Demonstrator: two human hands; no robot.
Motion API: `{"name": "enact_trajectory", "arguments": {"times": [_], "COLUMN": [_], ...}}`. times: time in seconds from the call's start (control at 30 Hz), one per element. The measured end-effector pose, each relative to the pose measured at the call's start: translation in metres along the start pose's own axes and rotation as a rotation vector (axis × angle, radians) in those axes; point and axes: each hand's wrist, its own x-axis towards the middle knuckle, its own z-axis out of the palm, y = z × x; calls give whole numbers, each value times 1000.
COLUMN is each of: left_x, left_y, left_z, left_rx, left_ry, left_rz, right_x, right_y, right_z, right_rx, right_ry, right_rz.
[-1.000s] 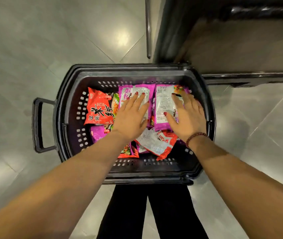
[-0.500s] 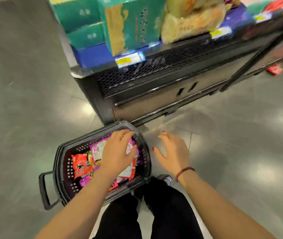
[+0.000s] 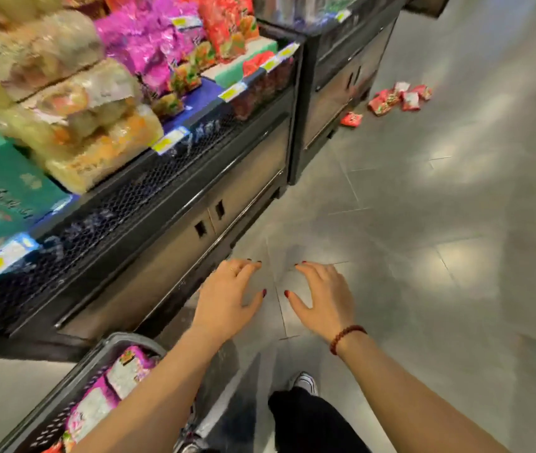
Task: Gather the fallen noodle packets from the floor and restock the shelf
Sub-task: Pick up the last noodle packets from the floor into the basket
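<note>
Noodle packets (image 3: 397, 101) on floor, well beyond empty left hand (image 3: 227, 305), right hand (image 3: 322, 299)

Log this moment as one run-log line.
left hand open, empty | right hand open, empty | basket holds packets | red packets on floor ahead by shelf

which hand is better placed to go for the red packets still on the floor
Probably the right hand: the red packets lie ahead and to the right, and it is empty and open. The left hand, also empty, sits nearer the basket.
</note>
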Motion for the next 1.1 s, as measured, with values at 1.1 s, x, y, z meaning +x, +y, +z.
{"name": "enact_trajectory", "arguments": {"times": [1.1], "left_x": [665], "left_y": [122], "left_z": [48], "left_rx": [-74], "left_ry": [-54], "left_rz": [409], "right_x": [436], "right_y": [355], "right_z": [-164], "right_rx": [1], "right_ry": [293], "right_rz": [446]}}
